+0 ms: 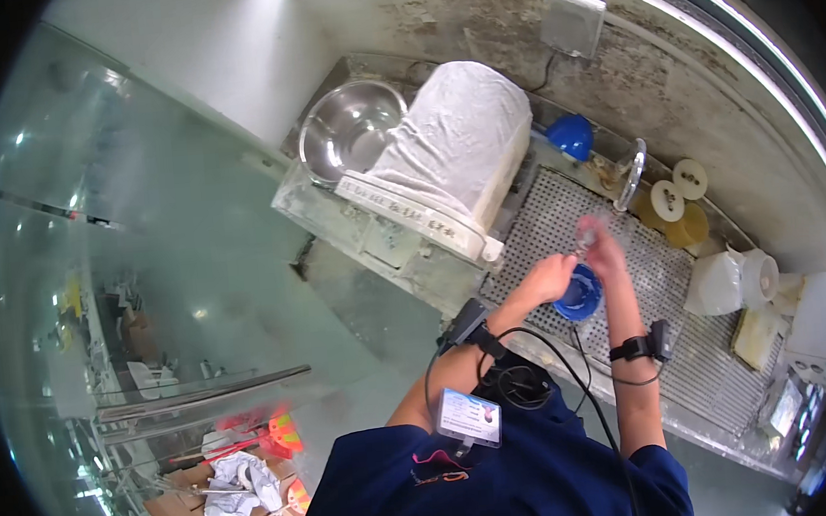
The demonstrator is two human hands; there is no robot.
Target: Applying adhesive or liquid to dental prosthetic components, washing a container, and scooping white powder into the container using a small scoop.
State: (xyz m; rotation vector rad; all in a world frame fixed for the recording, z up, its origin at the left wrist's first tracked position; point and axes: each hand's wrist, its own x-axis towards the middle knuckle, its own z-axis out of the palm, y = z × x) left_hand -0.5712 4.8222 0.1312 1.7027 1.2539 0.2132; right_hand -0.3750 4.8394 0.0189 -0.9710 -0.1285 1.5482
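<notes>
My left hand (554,279) is closed, at the upper left rim of a small blue bowl (579,301). What its fingers hold, if anything, is hidden. Whitish residue shows inside the bowl. My right hand (604,251) is raised just beyond the bowl, its fingers smeared by motion. A pale blur lies by those fingertips, too unclear to name. Both hands are over a perforated metal grate (550,213), below and left of a curved metal tap (632,175).
Left of the grate are a white cloth-covered machine (462,138) and a steel basin (349,122). Along the wall stand a blue container (570,137), yellowish tubs with white discs (668,201) and a white plastic jug (716,283). A black cable (578,381) hangs between my arms.
</notes>
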